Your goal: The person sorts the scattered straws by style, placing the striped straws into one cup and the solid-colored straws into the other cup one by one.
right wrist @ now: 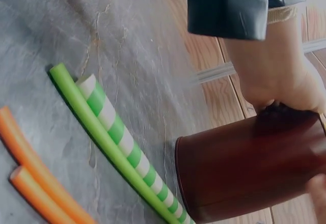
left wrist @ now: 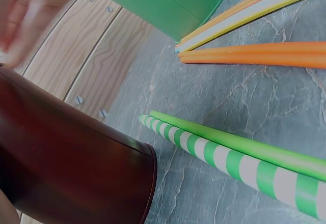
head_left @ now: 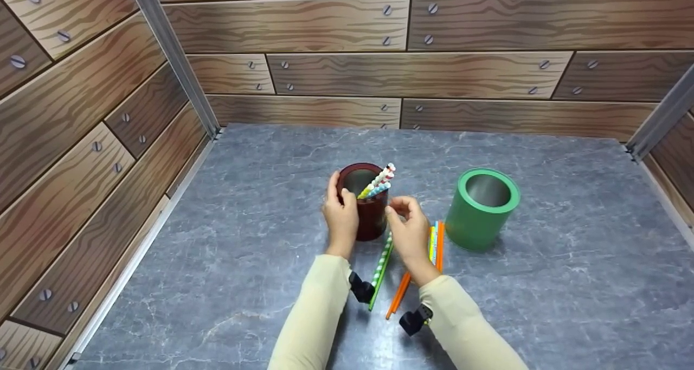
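Observation:
My left hand [head_left: 341,215] grips a dark red cup [head_left: 372,218] around its left side, thumb near the rim. Several patterned paper straws [head_left: 379,181] stick out of its top, leaning right. Close to the cup's right side is my right hand [head_left: 410,229], its fingers loosely bent, with nothing visible between them. A green-and-white striped straw [left wrist: 224,158] and a plain green straw [left wrist: 244,146] lie side by side on the table near the cup's base. Orange straws [head_left: 400,293] lie partly under the right hand and forearm.
A green cup [head_left: 476,223] stands upright to the right. Beside it lies a bundle of yellow, pale and orange straws [head_left: 440,242]. The grey marbled tabletop [head_left: 227,240] is bordered by wood-patterned walls [head_left: 325,23] at the back and left.

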Tool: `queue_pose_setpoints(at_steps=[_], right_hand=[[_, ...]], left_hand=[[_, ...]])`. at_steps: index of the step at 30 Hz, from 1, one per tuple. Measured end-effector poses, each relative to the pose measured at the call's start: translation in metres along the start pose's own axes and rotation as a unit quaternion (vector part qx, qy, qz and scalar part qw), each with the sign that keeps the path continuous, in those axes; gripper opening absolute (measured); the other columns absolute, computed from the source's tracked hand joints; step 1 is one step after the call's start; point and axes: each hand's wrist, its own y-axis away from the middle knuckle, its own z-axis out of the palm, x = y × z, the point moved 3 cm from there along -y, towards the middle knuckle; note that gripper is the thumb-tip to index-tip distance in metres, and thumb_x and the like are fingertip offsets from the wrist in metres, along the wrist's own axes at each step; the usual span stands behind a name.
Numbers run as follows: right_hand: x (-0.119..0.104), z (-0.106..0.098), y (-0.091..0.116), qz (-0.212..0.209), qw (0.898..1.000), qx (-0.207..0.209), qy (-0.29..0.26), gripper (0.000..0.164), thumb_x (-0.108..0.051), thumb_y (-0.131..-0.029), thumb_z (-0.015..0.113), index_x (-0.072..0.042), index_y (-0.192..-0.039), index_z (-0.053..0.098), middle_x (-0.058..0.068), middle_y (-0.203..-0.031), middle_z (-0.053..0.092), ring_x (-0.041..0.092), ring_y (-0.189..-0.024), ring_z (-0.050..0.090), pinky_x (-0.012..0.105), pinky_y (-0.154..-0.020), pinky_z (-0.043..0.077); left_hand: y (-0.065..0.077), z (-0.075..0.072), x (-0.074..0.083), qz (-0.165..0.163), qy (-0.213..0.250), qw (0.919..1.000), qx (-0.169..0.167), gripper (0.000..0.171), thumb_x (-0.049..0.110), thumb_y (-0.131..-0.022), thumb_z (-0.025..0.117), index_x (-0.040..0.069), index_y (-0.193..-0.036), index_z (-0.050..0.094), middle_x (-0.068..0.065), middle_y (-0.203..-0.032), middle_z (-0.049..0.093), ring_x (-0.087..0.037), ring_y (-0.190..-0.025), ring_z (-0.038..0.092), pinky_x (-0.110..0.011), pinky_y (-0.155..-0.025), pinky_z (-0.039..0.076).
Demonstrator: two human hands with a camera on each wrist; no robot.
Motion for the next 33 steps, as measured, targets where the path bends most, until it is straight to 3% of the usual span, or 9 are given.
queue_pose_setpoints(at_steps=[5, 10, 23, 28, 33], right_hand=[[0.025, -0.002, -0.006, 0.053, 0.996, -0.025, 0.073, 0.024, -0.001, -0.081, 0.063, 0.006, -0.103, 0.058, 0.021, -0.097, 0.063, 0.031, -0.089, 0.061, 0.038, -0.082, 0.049], [0.036, -0.003, -0.005, 0.086, 0.991, -0.055, 0.084, 0.029, 0.001, -0.08, 0.063, 0.01, -0.106, 0.055, 0.027, -0.1, 0.06, 0.035, -0.09, 0.06, 0.04, -0.082, 0.049], [0.058, -0.004, 0.002, 0.149, 0.976, -0.099, 0.127, 0.04, -0.004, -0.079, 0.066, 0.012, -0.113, 0.053, 0.025, -0.097, 0.059, 0.033, -0.088, 0.06, 0.037, -0.077, 0.051], [0.065, -0.003, 0.005, 0.178, 0.963, -0.126, 0.156, 0.047, -0.009, -0.079, 0.068, 0.011, -0.117, 0.051, 0.022, -0.097, 0.058, 0.029, -0.084, 0.058, 0.033, -0.068, 0.051], [0.069, -0.002, 0.006, 0.181, 0.949, -0.15, 0.212, 0.056, -0.016, -0.077, 0.07, 0.009, -0.122, 0.048, 0.022, -0.101, 0.061, 0.031, -0.089, 0.059, 0.039, -0.077, 0.05]], left_hand=[[0.0, 0.0, 0.0, -0.006, 0.006, 0.9999, -0.008, 0.043, 0.008, -0.089, 0.045, 0.005, -0.132, 0.05, -0.012, -0.129, 0.056, -0.021, -0.119, 0.05, -0.037, -0.096, 0.042], [0.0, 0.0, 0.0, -0.004, -0.004, 1.0, -0.004, 0.043, 0.007, -0.089, 0.045, 0.006, -0.132, 0.05, -0.012, -0.128, 0.056, -0.022, -0.118, 0.051, -0.038, -0.095, 0.042], [0.0, 0.0, 0.0, -0.002, -0.012, 0.9999, 0.005, 0.043, 0.007, -0.088, 0.046, 0.006, -0.131, 0.051, -0.012, -0.127, 0.057, -0.023, -0.117, 0.052, -0.039, -0.096, 0.042], [0.0, 0.0, -0.001, 0.004, -0.013, 0.9999, 0.009, 0.043, 0.006, -0.088, 0.046, 0.006, -0.13, 0.052, -0.012, -0.126, 0.058, -0.024, -0.117, 0.052, -0.039, -0.095, 0.042], [0.0, 0.0, 0.0, 0.008, -0.006, 0.9999, 0.006, 0.043, 0.006, -0.088, 0.045, 0.005, -0.13, 0.051, -0.012, -0.127, 0.057, -0.023, -0.118, 0.051, -0.039, -0.096, 0.041]])
